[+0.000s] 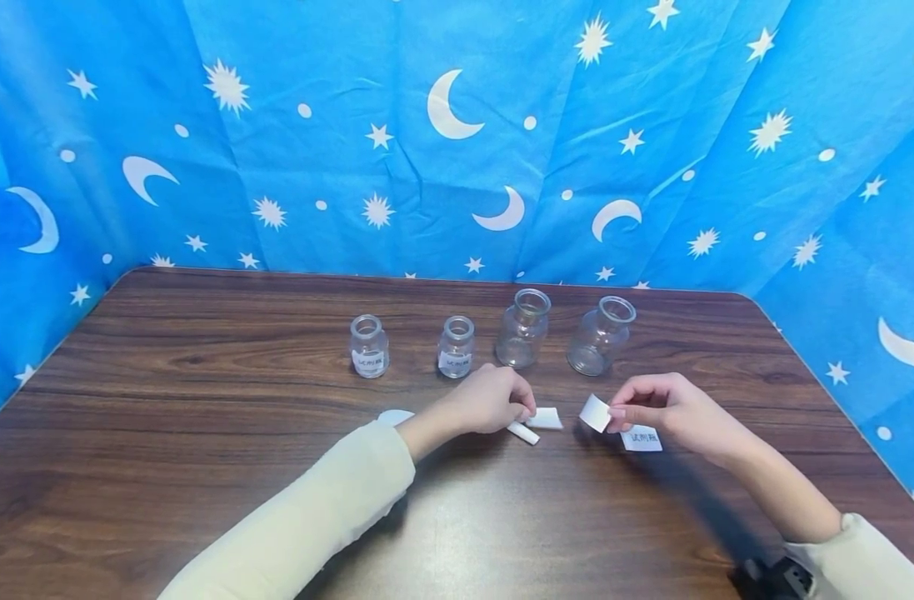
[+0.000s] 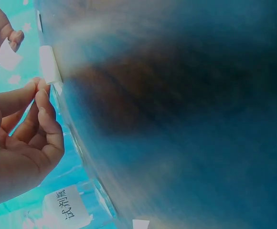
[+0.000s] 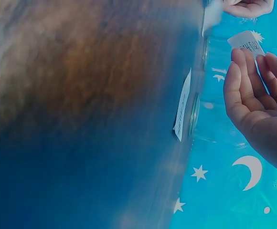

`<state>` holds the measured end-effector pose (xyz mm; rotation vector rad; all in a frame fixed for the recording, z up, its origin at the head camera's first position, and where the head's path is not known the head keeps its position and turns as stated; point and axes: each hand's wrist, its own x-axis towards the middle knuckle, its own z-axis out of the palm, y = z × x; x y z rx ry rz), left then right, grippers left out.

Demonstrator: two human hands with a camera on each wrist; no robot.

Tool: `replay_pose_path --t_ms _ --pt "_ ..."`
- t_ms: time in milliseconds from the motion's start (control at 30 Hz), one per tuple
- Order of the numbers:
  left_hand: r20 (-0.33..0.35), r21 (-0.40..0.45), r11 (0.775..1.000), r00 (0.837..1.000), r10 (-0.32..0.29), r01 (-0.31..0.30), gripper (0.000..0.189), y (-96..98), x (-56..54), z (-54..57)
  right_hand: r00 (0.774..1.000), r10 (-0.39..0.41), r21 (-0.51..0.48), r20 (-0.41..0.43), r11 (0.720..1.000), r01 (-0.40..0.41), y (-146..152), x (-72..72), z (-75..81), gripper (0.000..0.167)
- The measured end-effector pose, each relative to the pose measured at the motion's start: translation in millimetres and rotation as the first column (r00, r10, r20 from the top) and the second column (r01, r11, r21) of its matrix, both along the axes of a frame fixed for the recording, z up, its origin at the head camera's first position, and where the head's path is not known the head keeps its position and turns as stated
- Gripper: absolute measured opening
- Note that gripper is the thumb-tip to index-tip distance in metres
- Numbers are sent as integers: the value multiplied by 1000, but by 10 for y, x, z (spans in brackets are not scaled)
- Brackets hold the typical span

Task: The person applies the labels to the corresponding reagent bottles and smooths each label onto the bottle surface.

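Note:
My right hand pinches a small white paper label by its edge, raised over the table. Dark written characters show on that label in the right wrist view. Beneath the right hand lies another written label. Thumb and fingertips of my left hand meet at the end of a curled white paper strip, pinching it. Beside the strip is a flat white paper piece. Just behind the left hand stands a small glass bottle with a written label.
Another small labelled glass bottle stands farther left. Two larger glass bottles without labels, one nearer the middle and one to its right, stand behind the hands. A white paper piece is partly hidden by the left forearm. A blue patterned curtain borders the wooden table.

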<state>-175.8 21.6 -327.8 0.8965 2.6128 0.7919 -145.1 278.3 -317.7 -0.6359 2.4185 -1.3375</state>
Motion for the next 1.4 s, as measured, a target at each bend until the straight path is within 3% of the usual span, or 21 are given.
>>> replay_pose_path --t_ms 167,300,600,767,1100,1400 --pt "-6 17 1000 1000 4 -4 8 8 -9 -10 1000 18 -24 -2 1000 -18 -33 -9 -4 8" --pt "2 101 995 1000 24 -24 7 2 -8 39 1000 8 -67 -15 998 -9 -73 -15 17 8" --pt "94 296 952 994 47 -73 13 20 67 213 999 -14 -178 -46 984 5 -267 -24 91 9" --pt "155 321 942 986 53 -101 13 42 111 178 998 -42 -193 -56 981 31 -383 -15 103 11" --pt "167 414 904 985 41 -108 12 7 92 103 997 -51 -212 -54 977 39 -472 -29 62 17" --pt "145 410 905 988 54 -110 14 -10 70 100 997 -16 -199 -75 980 1 -501 -38 82 21"
